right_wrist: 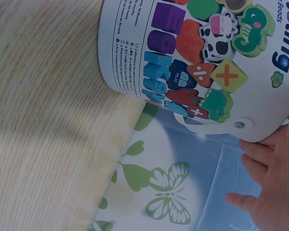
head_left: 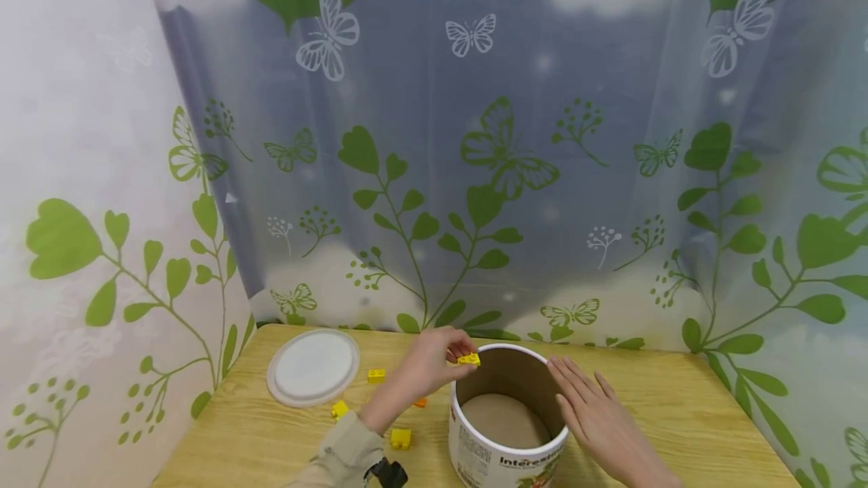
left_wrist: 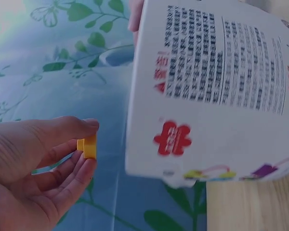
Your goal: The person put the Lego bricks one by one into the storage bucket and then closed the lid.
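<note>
Between thumb and fingertips, my left hand (head_left: 434, 360) pinches a small yellow building brick (head_left: 469, 359) at the left rim of a white round bucket (head_left: 468, 439). The left wrist view shows the brick (left_wrist: 89, 147) edge-on, beside the printed bucket wall (left_wrist: 149, 110). Inside the bucket, the brown floor is visible with nothing lying on it. My right hand (head_left: 600, 420) rests against the bucket's right rim with its fingers straight. Close to those fingers in the right wrist view is the bucket's white handle (right_wrist: 197, 127).
Left of the bucket, yellow bricks (head_left: 401, 438) and an orange piece (head_left: 421, 402) lie scattered on the wooden table (head_left: 230, 428). A round white lid (head_left: 316, 364) lies flat at the back left. Behind the table hangs a patterned curtain (head_left: 407, 262).
</note>
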{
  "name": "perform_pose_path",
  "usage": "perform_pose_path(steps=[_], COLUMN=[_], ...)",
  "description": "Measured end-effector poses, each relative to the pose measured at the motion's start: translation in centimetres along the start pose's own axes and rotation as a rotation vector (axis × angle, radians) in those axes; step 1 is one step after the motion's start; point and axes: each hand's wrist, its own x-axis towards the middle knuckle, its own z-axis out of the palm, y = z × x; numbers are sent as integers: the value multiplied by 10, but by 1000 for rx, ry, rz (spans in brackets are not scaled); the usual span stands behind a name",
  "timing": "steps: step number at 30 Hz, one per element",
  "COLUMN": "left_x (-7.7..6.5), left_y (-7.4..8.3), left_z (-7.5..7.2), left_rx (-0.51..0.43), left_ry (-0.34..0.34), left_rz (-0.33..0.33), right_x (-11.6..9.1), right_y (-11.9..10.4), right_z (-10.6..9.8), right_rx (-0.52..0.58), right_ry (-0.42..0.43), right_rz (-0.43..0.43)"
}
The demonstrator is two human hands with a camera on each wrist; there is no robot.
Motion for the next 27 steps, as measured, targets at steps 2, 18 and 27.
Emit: perform_pose_path(steps=[2,18,27], left_x=[4,32,37], left_y=[3,11,7], left_z=[7,58,73], left_rx=[-14,39,89], left_ry=[-14,-94,-126], left_rz=[-1,34,37], right_x=[0,1,1], right_y=[0,-1,0], right_z=[0,-2,-2], right_rx=[6,28,10], right_ry=[-2,-45,-58], right_rz=[-1,23,36])
